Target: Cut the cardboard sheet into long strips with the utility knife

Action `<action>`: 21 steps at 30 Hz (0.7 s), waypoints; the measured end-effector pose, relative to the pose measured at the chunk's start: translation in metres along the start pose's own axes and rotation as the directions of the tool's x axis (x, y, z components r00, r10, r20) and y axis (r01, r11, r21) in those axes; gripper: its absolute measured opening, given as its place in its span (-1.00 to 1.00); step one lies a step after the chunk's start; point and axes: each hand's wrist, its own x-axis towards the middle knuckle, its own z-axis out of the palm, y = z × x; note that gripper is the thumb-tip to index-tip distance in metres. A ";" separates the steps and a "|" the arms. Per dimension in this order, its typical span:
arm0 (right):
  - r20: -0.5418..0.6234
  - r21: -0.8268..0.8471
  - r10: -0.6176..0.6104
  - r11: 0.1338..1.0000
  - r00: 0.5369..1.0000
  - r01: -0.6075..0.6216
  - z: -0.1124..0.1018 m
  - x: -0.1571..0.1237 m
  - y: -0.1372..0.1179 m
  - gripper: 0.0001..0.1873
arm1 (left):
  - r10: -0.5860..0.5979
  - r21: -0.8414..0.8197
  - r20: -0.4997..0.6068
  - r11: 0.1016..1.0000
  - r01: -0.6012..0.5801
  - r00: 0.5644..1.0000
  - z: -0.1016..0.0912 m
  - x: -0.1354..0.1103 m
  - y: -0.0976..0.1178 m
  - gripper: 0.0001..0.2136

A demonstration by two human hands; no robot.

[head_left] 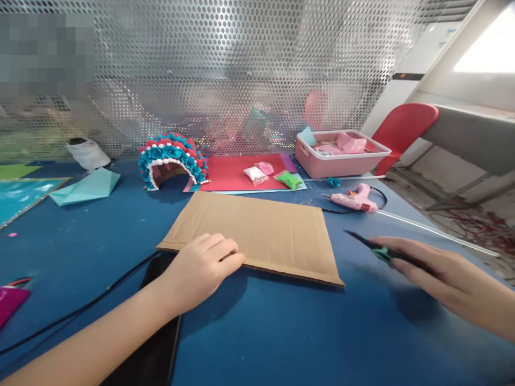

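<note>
A piece of brown cardboard (261,225) lies on the blue table in front of me. My left hand (205,268) rests on its near edge with the fingers curled over it and the thumb along the edge. To the right of the cardboard and apart from it, my right hand (438,273) grips a craft knife (362,239) with a dark pointed blade and a green part near the fingers. The blade points left toward the cardboard; the hand is slightly blurred. A black flat device (153,348) lies partly under my left forearm.
A pink glue gun (356,198) with a black cord lies beyond my right hand, near white sticks (434,230). Farther back are a pink basket (341,166), red paper (225,171) with small bags, and a blue-red flowered arch (173,161). A perforated metal panel (241,64) stands behind.
</note>
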 end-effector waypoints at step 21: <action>0.437 0.141 -0.293 0.956 0.850 0.257 0.027 0.029 -0.062 -0.82 | -0.214 -0.069 0.372 0.964 0.257 0.903 0.011 0.081 -0.068 -0.39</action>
